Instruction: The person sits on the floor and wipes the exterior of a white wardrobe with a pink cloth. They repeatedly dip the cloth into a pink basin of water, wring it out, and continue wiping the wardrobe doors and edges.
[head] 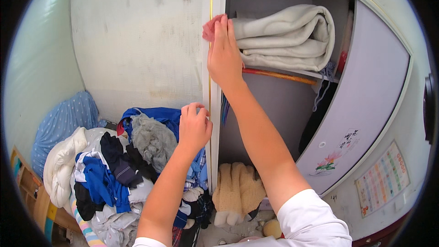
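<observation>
A pink cloth (210, 31) is pressed against the upper part of the wardrobe's white side frame with gold trim (211, 75). My right hand (224, 49) holds it, fingers pointing upward, beside a folded cream blanket (288, 34) on the upper shelf. Lower down, my left hand (196, 125) is raised near the same frame with its fingers loosely bent and nothing visible in them. Whether its fingertips touch the frame is hard to tell. Behind and below that hand lies a heap of clothes with a grey garment (153, 140) and a blue garment (99, 181).
A lilac sliding door (356, 85) with a flower print stands at the right. Under the shelf runs an orange hanging rod (281, 75). A beige plush item (236, 192) sits at the wardrobe's base. A blue dotted bundle (68, 127) leans at the left wall.
</observation>
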Tool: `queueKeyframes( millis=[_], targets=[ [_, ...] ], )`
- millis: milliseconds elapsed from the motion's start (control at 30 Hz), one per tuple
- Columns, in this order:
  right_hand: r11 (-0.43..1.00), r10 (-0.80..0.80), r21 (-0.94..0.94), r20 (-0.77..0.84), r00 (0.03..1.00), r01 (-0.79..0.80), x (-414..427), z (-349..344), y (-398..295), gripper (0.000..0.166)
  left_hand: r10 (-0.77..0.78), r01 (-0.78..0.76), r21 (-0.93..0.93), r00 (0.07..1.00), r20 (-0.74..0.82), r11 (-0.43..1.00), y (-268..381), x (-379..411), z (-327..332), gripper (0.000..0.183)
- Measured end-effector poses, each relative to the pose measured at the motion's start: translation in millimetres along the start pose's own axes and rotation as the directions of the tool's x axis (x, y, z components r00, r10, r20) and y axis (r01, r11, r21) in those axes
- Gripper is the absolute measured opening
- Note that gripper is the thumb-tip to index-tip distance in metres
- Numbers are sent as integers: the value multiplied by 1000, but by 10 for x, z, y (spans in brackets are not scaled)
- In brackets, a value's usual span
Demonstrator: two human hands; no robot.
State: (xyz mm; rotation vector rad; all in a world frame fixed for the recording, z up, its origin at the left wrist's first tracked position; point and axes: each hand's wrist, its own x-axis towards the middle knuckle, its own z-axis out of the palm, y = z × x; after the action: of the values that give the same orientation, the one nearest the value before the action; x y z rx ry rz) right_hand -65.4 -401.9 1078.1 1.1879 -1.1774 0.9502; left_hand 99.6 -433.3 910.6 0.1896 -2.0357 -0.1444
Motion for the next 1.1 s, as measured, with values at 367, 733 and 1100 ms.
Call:
queueKeyframes(
  millis=[367,733,1100],
  targets=[
    [972,-184,-154,-48,982,175,1274,28,448,48,288,-265,124,926,-242,956,110,1049,-173,27],
    [723,-338,-568,206,918,394,2221,1,759,41,265,-252,82,922,-281,964,247,1215,-315,25],
    [500,-448,-638,388,805,586,2372,-394,980,60,282,-265,100,930,-238,959,189,1147,-366,26]
  ],
)
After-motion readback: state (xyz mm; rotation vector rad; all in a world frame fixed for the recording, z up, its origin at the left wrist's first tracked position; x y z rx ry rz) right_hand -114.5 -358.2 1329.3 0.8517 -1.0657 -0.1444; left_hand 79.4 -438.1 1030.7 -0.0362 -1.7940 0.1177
